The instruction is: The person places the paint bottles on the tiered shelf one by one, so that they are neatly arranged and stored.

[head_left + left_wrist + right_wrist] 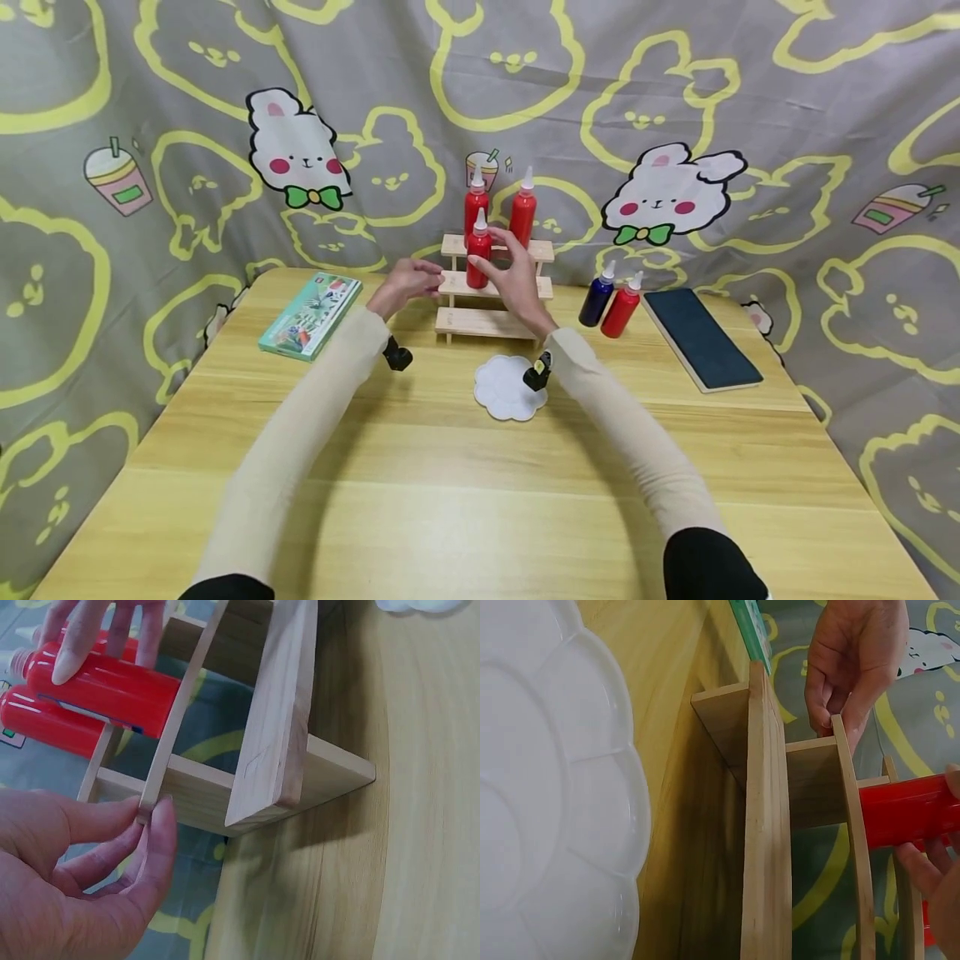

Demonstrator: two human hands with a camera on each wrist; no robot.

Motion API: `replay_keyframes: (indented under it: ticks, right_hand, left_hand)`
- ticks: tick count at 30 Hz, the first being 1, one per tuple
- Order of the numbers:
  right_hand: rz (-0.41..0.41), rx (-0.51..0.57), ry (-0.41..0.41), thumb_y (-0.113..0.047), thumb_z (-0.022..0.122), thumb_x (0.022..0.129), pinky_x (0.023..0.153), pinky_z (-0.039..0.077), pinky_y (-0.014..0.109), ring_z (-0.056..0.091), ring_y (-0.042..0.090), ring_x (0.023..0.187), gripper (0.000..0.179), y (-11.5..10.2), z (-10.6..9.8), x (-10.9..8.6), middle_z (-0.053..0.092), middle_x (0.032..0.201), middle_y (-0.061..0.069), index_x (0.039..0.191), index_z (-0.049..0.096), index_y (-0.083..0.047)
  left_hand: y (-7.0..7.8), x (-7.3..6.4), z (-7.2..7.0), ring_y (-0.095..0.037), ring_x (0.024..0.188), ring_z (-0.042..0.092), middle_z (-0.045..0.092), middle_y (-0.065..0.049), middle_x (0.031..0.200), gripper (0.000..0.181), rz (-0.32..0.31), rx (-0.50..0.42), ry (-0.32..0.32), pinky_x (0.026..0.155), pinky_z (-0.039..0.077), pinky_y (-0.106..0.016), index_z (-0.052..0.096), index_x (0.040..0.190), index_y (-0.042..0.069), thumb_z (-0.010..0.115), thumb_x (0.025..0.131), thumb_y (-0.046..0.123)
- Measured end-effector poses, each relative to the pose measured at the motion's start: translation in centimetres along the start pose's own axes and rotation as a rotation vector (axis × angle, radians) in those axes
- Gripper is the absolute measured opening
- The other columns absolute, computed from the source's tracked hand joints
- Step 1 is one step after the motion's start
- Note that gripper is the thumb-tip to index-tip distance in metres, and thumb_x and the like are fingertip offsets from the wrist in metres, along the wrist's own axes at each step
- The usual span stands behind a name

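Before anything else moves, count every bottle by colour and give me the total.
Red bottles: 4
Dark blue bottle: 1
Total: 5

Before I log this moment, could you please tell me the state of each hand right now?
Left hand: closed, pinching the end of the middle step of the wooden rack.
Right hand: closed, holding a red bottle.

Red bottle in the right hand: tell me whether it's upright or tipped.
Upright: the bottle stands on the middle shelf, white nozzle up.
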State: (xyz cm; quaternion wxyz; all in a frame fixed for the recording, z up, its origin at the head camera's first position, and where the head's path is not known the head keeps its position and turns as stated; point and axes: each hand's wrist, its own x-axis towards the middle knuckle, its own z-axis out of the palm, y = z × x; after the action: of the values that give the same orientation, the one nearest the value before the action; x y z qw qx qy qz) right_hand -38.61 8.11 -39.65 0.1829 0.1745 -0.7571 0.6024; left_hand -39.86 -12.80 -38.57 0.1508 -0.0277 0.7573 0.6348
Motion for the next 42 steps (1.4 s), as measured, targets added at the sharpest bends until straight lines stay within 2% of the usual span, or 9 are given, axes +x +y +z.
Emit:
replay_keyframes:
  ticks: [5,10,14,18,20,24,30,36,42]
  right_hand:
    - [0.017,0.022,0.010,-0.015,0.081,0.094,0.105,0.060,0.050,0.068,0.036,0.118,0.055,-0.2,0.2,-0.4,0.065,0.136,0.017,0.144,0.059,-0.010]
    - [0.028,0.031,0.013,-0.015,0.082,0.093,0.105,0.060,0.049,0.068,0.036,0.120,0.055,-0.6,0.3,-0.2,0.065,0.136,0.017,0.143,0.060,-0.012]
    - [0.048,-0.004,-0.019,-0.017,0.082,0.093,0.107,0.059,0.049,0.067,0.035,0.120,0.059,-1.1,0.0,0.1,0.064,0.137,0.016,0.146,0.056,-0.013]
    - [0.058,-0.036,-0.064,-0.017,0.084,0.091,0.110,0.057,0.051,0.064,0.036,0.124,0.071,-1.7,-1.0,0.3,0.062,0.138,0.020,0.151,0.048,-0.006]
    - [0.066,-0.028,-0.076,-0.015,0.085,0.091,0.110,0.057,0.049,0.062,0.038,0.126,0.073,-2.0,-1.7,0.2,0.060,0.139,0.023,0.150,0.046,-0.001]
    - [0.078,0.003,-0.067,-0.010,0.082,0.092,0.107,0.060,0.043,0.060,0.042,0.127,0.061,-2.7,-3.8,-0.1,0.060,0.137,0.028,0.142,0.052,0.005]
    - [0.039,-0.064,-0.012,-0.011,0.080,0.094,0.096,0.064,0.032,0.066,0.031,0.114,0.054,-3.5,-7.2,-1.3,0.064,0.129,0.026,0.139,0.055,0.004]
    - [0.008,-0.138,0.073,-0.005,0.074,0.097,0.078,0.055,0.013,0.062,0.013,0.099,0.046,-2.9,-10.4,-3.3,0.064,0.120,0.026,0.136,0.053,0.004]
    - [-0.099,-0.266,0.170,0.004,0.069,0.097,0.069,0.049,0.012,0.059,0.019,0.093,0.036,-1.7,-13.7,-5.1,0.063,0.111,0.032,0.129,0.055,0.012]
  left_hand:
    - [-0.1,0.0,0.2,-0.027,0.092,0.070,0.064,-0.019,0.121,0.040,0.006,0.038,0.015,0.116,0.052,-0.051,0.057,0.139,-0.009,0.066,0.101,0.001]
    - [0.1,0.2,0.4,-0.021,0.085,0.066,0.062,-0.020,0.124,0.039,0.024,0.040,0.018,0.116,0.052,-0.051,0.057,0.138,-0.010,0.064,0.101,-0.001]
    - [0.2,0.3,0.3,-0.027,0.091,0.068,0.063,-0.021,0.124,0.039,0.029,0.032,0.020,0.113,0.054,-0.050,0.056,0.138,-0.011,0.064,0.101,-0.002]
    - [0.1,0.2,0.1,-0.030,0.094,0.068,0.062,-0.020,0.122,0.040,0.032,0.029,0.020,0.112,0.055,-0.049,0.055,0.139,-0.012,0.063,0.101,-0.003]
    - [0.1,0.0,0.0,-0.027,0.092,0.067,0.061,-0.020,0.123,0.040,0.028,0.030,0.023,0.112,0.056,-0.048,0.054,0.140,-0.012,0.062,0.101,-0.003]
    - [0.2,-0.1,-0.1,-0.020,0.086,0.063,0.061,-0.022,0.128,0.040,0.028,0.038,0.022,0.112,0.056,-0.047,0.054,0.140,-0.011,0.060,0.102,-0.004]
    - [0.2,0.0,0.2,-0.017,0.081,0.064,0.062,-0.019,0.121,0.038,0.025,0.022,0.014,0.114,0.054,-0.049,0.055,0.139,-0.011,0.061,0.102,-0.004]
    - [0.0,0.0,0.6,-0.019,0.083,0.063,0.061,-0.018,0.119,0.038,0.037,0.009,0.010,0.114,0.053,-0.050,0.055,0.138,-0.012,0.061,0.101,-0.004]
    - [0.0,0.0,0.8,-0.018,0.083,0.063,0.060,-0.019,0.123,0.039,0.031,0.020,0.015,0.114,0.054,-0.049,0.054,0.139,-0.012,0.062,0.102,-0.004]
